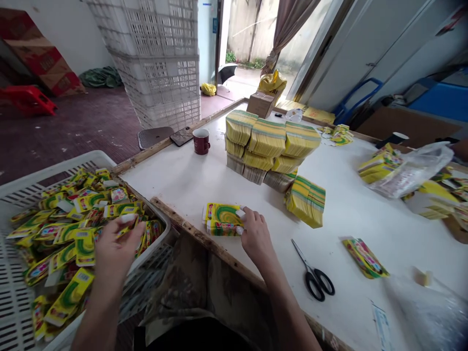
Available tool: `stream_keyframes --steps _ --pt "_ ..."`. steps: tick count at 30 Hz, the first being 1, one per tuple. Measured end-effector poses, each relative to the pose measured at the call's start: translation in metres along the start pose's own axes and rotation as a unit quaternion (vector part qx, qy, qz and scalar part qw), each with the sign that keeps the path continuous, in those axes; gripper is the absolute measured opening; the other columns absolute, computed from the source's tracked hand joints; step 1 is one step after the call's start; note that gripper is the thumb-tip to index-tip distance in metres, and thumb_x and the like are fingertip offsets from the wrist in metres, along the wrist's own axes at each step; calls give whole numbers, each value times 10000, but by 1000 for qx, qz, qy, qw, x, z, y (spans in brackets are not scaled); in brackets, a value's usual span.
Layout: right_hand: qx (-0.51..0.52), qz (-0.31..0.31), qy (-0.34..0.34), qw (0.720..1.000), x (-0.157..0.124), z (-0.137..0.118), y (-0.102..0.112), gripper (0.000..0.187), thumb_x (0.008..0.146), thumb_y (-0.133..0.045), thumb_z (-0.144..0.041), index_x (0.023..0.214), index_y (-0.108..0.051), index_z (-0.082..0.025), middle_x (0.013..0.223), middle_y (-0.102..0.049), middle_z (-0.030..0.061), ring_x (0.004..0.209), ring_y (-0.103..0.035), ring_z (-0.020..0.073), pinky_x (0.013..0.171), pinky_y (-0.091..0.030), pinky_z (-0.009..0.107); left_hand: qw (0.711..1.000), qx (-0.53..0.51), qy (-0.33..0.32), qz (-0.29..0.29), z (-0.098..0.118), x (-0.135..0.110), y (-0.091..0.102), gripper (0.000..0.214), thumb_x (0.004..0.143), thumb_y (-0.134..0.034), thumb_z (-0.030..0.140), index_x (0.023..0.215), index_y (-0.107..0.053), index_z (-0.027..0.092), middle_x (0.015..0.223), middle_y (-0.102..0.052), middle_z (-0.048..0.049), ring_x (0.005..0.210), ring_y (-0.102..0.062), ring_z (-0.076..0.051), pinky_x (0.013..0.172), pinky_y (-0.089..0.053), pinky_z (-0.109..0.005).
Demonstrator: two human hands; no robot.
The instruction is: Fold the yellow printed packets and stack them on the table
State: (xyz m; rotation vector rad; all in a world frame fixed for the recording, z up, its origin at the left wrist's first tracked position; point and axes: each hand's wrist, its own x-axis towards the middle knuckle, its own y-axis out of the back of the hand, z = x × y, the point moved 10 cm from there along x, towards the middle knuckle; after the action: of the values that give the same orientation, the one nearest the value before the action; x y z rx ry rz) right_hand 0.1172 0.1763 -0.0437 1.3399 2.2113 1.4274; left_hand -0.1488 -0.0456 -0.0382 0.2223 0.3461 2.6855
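My left hand [119,243] hovers over the near side of a white plastic basket [104,158] full of small yellow-and-green printed cartons [86,246]. Its thumb and fingers are apart, with a white cover on one fingertip, and I see nothing held. At the table's front edge, my right hand [256,231] grips the right end of a few flat printed cartons [223,217]. White covers show on its fingertips too. Black-handled scissors [312,275] lie to the right of that hand. Beyond it stand stacked bundles of folded yellow cartons [268,139], with one bundle [306,200] set in front.
A dark red mug [201,141] and a phone [182,136] are near the table's left edge. On the right are a filled carton pack [365,258], clear plastic bags [413,170] and more cartons. Tall white crates [161,63] rise behind the basket.
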Motion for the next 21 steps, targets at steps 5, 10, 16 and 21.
stream_keyframes --steps 5,10,16,21 --pt "67 61 -20 996 -13 1 15 425 761 -480 -27 1154 -447 -186 855 -586 46 783 -560 215 721 -504 351 975 -196 12 -104 0 -37 -81 439 742 -742 433 1081 -589 201 1053 -640 -60 975 -609 -183 836 -528 -290" --pt "328 90 -66 938 -42 -18 11 382 828 -556 -125 1156 -410 -254 894 -584 11 713 -578 147 653 -506 270 911 -389 54 -128 20 -76 -119 644 710 -719 577 1223 -549 228 1224 -597 -107 1057 -612 -232 866 -522 -322" --pt "591 -41 -108 799 -72 -66 -21 393 764 -699 -129 1073 -515 -288 811 -559 -54 663 -519 90 612 -430 195 849 -485 137 -157 43 -104 -133 660 671 -634 723 1019 -672 164 927 -692 -115 795 -665 -267 687 -564 -364" --pt "604 -109 -109 782 -81 -85 -28 501 678 -814 -176 1095 -554 -274 877 -547 -42 773 -496 111 702 -427 217 851 -496 130 -111 51 -99 -124 621 620 -613 790 752 -602 184 652 -533 -3 594 -547 -154 552 -515 -256"
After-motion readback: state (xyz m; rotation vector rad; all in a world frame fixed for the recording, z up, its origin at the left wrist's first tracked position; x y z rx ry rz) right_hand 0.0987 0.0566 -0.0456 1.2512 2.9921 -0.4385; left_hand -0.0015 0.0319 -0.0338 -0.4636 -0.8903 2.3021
